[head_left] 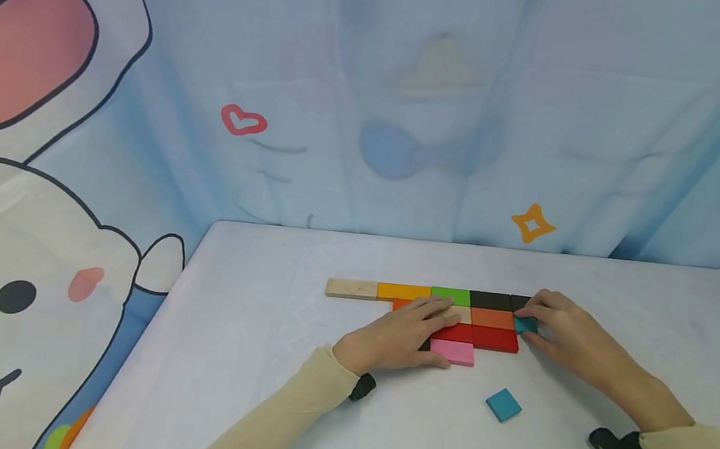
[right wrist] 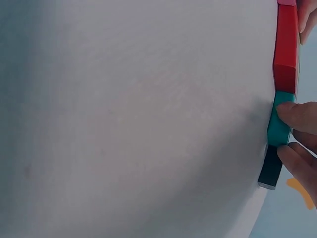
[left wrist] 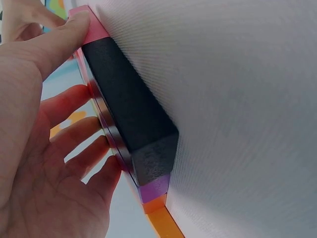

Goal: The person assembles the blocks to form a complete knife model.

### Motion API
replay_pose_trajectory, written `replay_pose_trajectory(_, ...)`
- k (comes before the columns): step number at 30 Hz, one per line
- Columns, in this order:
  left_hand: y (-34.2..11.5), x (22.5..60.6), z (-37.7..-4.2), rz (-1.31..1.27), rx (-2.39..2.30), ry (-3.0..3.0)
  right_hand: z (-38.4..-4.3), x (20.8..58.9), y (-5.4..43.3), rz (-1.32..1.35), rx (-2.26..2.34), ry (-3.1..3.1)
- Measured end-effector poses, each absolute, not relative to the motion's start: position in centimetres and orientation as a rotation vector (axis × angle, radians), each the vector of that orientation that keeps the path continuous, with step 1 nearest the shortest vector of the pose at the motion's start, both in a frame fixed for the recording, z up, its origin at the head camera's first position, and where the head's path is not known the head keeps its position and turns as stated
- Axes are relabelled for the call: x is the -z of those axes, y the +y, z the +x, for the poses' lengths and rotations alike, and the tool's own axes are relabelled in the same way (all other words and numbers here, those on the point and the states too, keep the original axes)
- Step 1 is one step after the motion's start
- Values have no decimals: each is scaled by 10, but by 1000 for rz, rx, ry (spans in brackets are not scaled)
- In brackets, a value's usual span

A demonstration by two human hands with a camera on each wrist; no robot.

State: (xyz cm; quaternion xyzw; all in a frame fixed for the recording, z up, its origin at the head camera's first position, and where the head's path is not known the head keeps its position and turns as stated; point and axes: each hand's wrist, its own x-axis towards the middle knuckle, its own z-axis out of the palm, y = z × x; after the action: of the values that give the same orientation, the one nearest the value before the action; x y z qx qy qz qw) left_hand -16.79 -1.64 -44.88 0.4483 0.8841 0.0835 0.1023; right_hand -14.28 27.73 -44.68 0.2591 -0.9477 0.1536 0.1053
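Colored wooden blocks lie edge to edge in stepped rows on the white table. My left hand rests over the rows with its fingers spread on top. Its thumb touches the pink block, beside a black block in the left wrist view. With thumb and fingers, my right hand pinches a teal block at the right end of a row. That block sits against a red block and a dark block. Part of the pattern is hidden under my left hand.
A loose blue square block lies on the table in front of the rows. The top row runs from a plain wood block through yellow and green to black. A printed curtain hangs behind.
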Motion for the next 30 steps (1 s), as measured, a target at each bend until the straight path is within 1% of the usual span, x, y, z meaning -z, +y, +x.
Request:
replay_pose_trajectory(4, -15, 449, -168, 1324, -255, 2605, -139, 444, 280, 778, -447, -2748)
replay_pose_trajectory(9, -16, 448, -168, 1327, -251, 2606, -125, 432, 275, 795, -480, -2762)
replay_pose_trajectory(15, -16, 445, -166, 1314, -238, 2609, -103, 421, 257, 975, -577, -2829)
replay_pose_trajectory(20, -16, 445, -166, 1309, -234, 2608, -85, 426, 249, 1149, -671, -2938)
replay_pose_trajectory(24, -16, 446, -166, 1303, -242, 2603, -77, 435, 248, 1164, -667, -3030)
replay_pose_trajectory(30, -16, 446, -166, 1302, -241, 2604, -72, 446, 253, 1208, -683, -2980)
